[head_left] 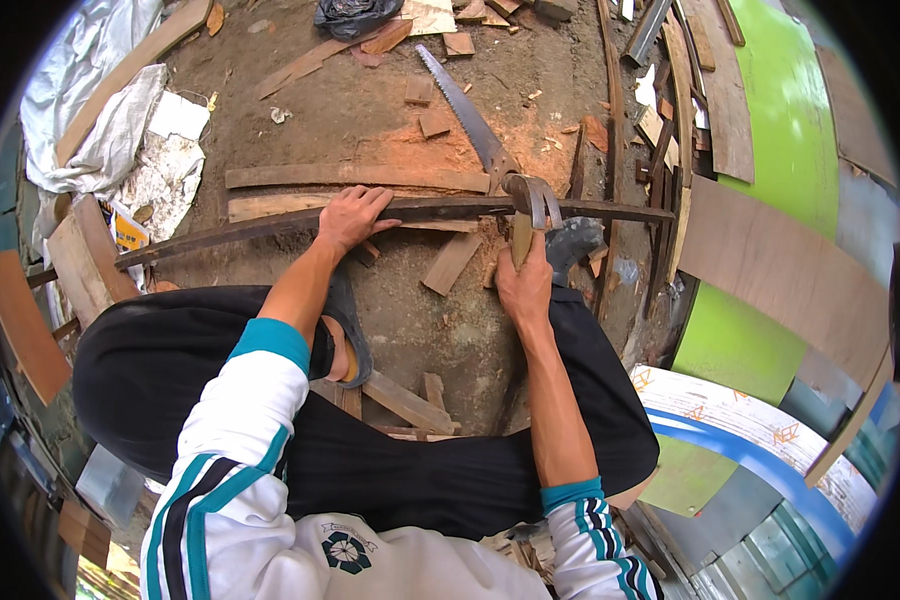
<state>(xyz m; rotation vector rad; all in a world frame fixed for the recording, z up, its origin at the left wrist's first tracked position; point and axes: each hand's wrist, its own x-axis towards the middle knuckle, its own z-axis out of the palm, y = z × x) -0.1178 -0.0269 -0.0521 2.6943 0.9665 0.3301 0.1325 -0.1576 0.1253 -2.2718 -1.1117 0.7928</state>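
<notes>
Handsaw (pixel 460 105) and wood scraps (pixel 434 124) lie beyond the dark plank (pixel 430 208).

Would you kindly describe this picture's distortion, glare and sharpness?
Head view: the rim goes black, and the brown panel at right looks bowed; same view, pale glare marks the upper green panel; same view, left hand, right hand and saw look fairly sharp.

Two bare hands (pixel 358 215) (pixel 525 285), one claw hammer (pixel 523 190), one handsaw (pixel 473 122), one black plastic bag (pixel 355 15) and two dark shoes (pixel 575 240) show.
</notes>
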